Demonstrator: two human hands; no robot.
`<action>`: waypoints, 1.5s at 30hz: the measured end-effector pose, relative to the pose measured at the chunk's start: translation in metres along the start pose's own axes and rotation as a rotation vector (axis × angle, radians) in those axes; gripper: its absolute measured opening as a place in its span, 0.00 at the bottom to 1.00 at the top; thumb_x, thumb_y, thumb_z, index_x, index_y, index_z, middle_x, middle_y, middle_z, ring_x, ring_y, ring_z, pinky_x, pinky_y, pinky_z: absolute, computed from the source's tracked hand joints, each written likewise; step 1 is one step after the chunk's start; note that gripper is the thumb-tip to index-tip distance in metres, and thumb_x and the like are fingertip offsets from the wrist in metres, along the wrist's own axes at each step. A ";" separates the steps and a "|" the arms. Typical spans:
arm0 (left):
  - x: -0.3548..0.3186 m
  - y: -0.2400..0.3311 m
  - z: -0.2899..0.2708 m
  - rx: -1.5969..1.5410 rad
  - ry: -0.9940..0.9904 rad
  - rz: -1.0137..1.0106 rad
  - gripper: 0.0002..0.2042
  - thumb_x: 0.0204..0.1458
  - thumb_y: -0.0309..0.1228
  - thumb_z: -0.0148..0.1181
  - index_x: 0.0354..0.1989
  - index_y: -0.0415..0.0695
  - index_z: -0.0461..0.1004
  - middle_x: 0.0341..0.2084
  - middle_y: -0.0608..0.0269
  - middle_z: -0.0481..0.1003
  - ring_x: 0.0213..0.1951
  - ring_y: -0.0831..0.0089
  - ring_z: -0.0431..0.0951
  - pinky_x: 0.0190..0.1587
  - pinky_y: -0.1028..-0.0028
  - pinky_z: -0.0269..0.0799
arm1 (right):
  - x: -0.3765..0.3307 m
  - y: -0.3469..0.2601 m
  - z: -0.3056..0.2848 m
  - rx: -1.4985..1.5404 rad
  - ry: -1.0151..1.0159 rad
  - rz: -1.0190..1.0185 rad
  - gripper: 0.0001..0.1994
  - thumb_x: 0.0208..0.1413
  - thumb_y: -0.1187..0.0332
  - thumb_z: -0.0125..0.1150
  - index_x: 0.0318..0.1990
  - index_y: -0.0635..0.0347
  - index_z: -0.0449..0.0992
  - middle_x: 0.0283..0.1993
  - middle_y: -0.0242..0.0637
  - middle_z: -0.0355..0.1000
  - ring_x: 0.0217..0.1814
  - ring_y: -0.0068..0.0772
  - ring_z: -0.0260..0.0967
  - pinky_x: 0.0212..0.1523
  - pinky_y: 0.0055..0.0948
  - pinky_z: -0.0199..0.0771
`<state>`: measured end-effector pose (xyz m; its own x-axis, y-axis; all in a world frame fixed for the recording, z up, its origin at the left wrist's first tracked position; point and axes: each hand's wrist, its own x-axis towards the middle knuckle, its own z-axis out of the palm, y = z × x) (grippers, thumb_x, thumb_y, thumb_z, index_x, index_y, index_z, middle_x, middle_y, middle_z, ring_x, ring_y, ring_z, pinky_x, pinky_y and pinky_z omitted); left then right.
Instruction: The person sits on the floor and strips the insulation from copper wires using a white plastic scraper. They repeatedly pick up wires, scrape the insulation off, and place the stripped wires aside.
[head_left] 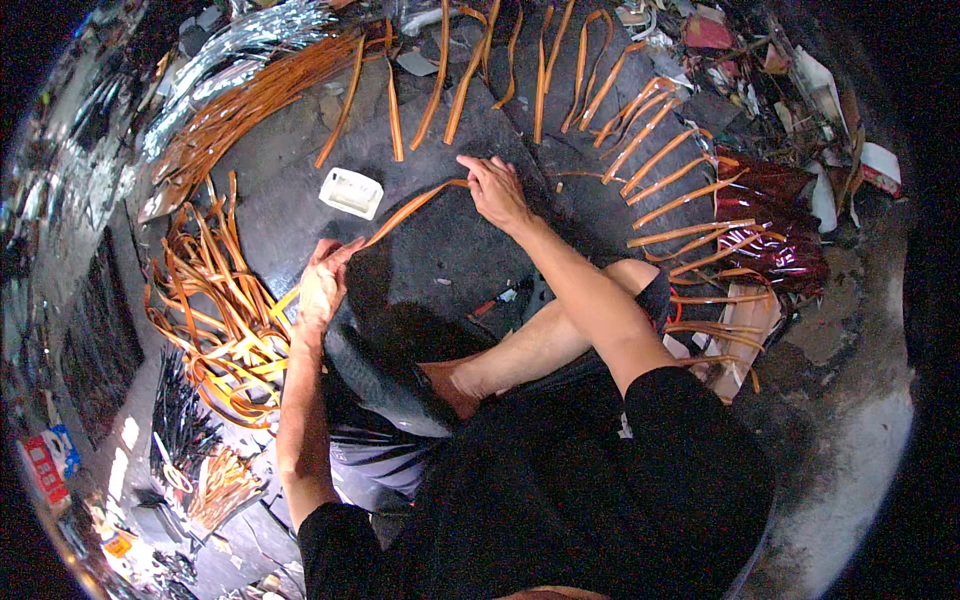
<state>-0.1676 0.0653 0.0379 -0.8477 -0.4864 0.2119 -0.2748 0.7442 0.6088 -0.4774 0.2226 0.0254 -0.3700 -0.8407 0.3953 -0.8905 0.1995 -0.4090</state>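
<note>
A glossy orange-brown flat strip [405, 214] spans the space between my two hands, bowed slightly upward. At its near left end, my left hand [323, 285] pinches it with thumb and fingers. Farther off and to the right, my right hand [495, 192] has the strip at its fingers, with a fingertip reaching out past it. Whether the strip runs on beyond my right hand is hidden by the hand. A small white rectangular dish [352, 193] sits on the dark sheet beyond my left hand.
Similar strips [450, 95] lie fanned in an arc at the far side and right. A tangled heap of strips [215, 300] is at left, below a long brown bundle [265, 95]. Dark red glossy sheeting [770, 225] lies right. My bent leg [530, 345] is in front.
</note>
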 end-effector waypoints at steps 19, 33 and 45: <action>0.008 -0.003 0.007 0.071 -0.039 0.116 0.24 0.48 0.20 0.49 0.53 0.56 0.75 0.36 0.57 0.71 0.41 0.57 0.74 0.47 0.64 0.72 | -0.006 0.007 -0.034 0.705 -0.383 0.702 0.24 0.66 0.66 0.39 0.70 0.40 0.52 0.27 0.38 0.75 0.17 0.21 0.66 0.19 0.24 0.71; 0.006 -0.048 0.006 -0.531 -0.353 -0.408 0.07 0.56 0.28 0.57 0.39 0.37 0.72 0.23 0.64 0.75 0.29 0.78 0.75 0.32 0.74 0.71 | -0.015 -0.031 -0.023 0.427 -0.685 0.693 0.27 0.66 0.63 0.37 0.71 0.35 0.42 0.19 0.38 0.72 0.14 0.25 0.65 0.15 0.26 0.69; -0.022 -0.092 -0.005 -0.992 -0.364 -0.596 0.05 0.52 0.22 0.53 0.37 0.38 0.72 0.26 0.65 0.76 0.27 0.77 0.75 0.30 0.75 0.71 | -0.027 -0.161 0.084 0.399 -0.575 0.039 0.24 0.57 0.67 0.54 0.63 0.51 0.63 0.32 0.56 0.74 0.35 0.61 0.73 0.36 0.53 0.74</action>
<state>-0.1215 0.0051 -0.0184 -0.8284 -0.3574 -0.4313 -0.3334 -0.3040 0.8924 -0.3022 0.1708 0.0115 -0.1025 -0.9916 -0.0783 -0.6734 0.1271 -0.7283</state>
